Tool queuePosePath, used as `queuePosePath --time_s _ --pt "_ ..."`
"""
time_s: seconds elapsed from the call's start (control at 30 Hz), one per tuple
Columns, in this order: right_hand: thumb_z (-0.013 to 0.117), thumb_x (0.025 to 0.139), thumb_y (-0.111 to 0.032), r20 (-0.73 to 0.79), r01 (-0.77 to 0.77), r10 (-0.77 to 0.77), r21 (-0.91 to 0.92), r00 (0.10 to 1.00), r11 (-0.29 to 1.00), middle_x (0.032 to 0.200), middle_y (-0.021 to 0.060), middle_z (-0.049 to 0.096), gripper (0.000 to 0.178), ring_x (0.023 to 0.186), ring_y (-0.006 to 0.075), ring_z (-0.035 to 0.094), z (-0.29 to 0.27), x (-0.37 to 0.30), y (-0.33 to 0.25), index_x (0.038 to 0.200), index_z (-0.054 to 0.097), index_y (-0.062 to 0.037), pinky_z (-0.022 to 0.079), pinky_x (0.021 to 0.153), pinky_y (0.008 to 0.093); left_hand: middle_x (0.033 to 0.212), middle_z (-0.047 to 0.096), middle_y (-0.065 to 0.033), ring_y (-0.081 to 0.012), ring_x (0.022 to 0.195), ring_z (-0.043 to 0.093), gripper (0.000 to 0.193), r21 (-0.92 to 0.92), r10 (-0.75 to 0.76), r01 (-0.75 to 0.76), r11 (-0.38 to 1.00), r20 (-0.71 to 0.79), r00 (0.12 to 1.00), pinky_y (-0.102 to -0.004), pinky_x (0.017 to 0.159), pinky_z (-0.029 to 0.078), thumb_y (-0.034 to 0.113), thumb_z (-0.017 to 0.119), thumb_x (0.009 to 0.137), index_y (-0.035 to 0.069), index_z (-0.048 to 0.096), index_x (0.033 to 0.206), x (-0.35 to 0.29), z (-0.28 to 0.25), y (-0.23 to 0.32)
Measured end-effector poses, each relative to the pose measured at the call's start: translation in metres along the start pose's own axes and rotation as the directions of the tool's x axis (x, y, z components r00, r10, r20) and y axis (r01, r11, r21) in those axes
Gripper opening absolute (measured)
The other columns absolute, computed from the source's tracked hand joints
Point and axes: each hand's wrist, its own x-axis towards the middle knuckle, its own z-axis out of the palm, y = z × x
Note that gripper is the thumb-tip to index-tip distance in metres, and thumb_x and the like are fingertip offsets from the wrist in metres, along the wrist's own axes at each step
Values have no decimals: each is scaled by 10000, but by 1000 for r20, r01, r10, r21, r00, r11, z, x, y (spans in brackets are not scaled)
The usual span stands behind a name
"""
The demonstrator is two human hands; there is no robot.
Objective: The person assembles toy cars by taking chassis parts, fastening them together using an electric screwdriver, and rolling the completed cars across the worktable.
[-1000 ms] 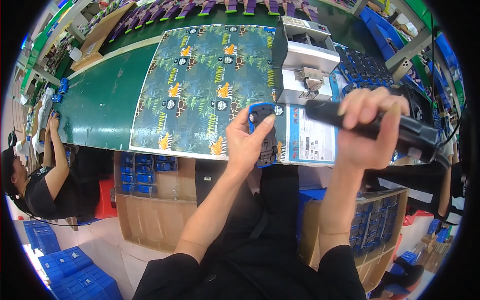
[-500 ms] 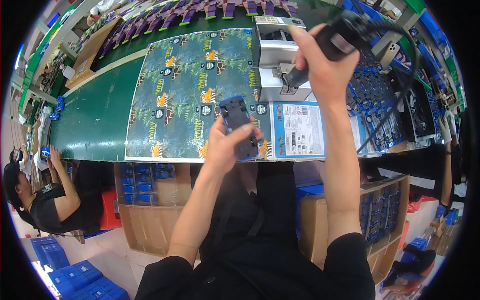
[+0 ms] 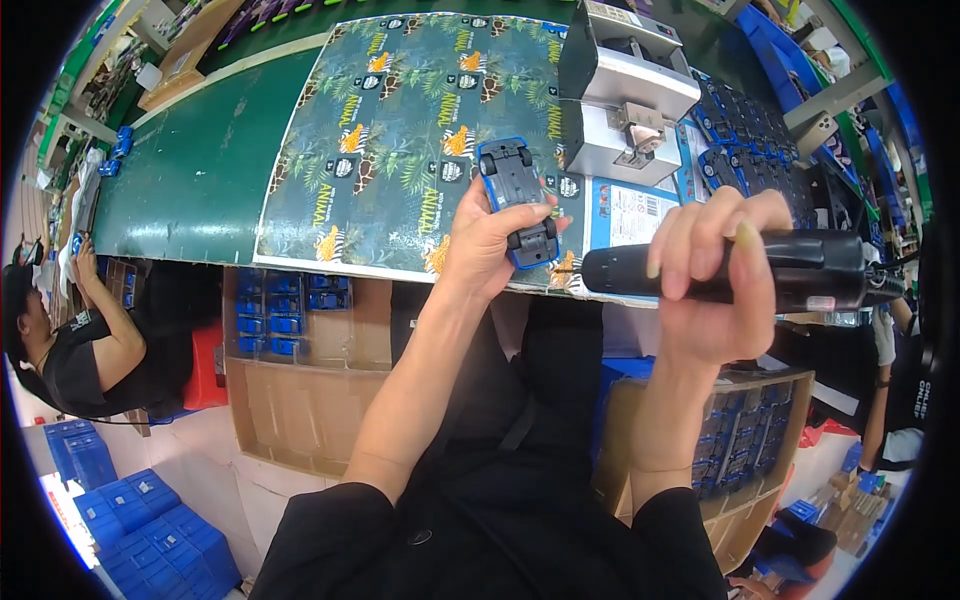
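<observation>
My left hand (image 3: 480, 240) grips a blue toy car (image 3: 512, 180) by its sides, its black underside turned up and the thumb laid across it. My right hand (image 3: 715, 275) is wrapped round a black electric screwdriver (image 3: 815, 262), held roughly level. The bit points left, close to the lower end of the car; whether it touches cannot be told. Beneath the car lies a printed sheet (image 3: 400, 140) with jungle and animal patterns. Just beyond the screwdriver stands a silver box-shaped machine (image 3: 615, 140) with a small metal fitting on its front.
Rows of blue toy cars (image 3: 745, 150) lie at the right of the green bench (image 3: 190, 180). Cardboard boxes holding blue parts stand below its edge, left (image 3: 310, 400) and right (image 3: 745, 510). A co-worker (image 3: 90, 340) sits at the left. Blue bins (image 3: 160, 550) stand on the floor.
My right hand has brought the screwdriver from the silver machine down toward me, turning it level with its bit by the car. The left hand still holds the car. The view has shifted.
</observation>
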Motion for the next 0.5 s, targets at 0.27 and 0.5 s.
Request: queuePosePath --time_s 0.27,0.5 --pt "596 902 -51 -21 27 -26 45 999 999 677 102 512 124 482 165 516 3 -2 12 933 484 -9 489 517 319 1082 610 -88 -213 932 672 528 84 26 -27 996 5 1000 -392 745 602 -96 696 755 47 489 1219 2 3 -3" --pt "665 865 -28 -69 -21 21 9 997 1000 703 108 540 181 500 155 532 5 -5 23 900 489 -12 492 521 313 1038 623 -88 -192 887 678 507 100 27 -23 995 -30 999 -351 728 593 -100 697 738 39 499 1184 1 6 -1"
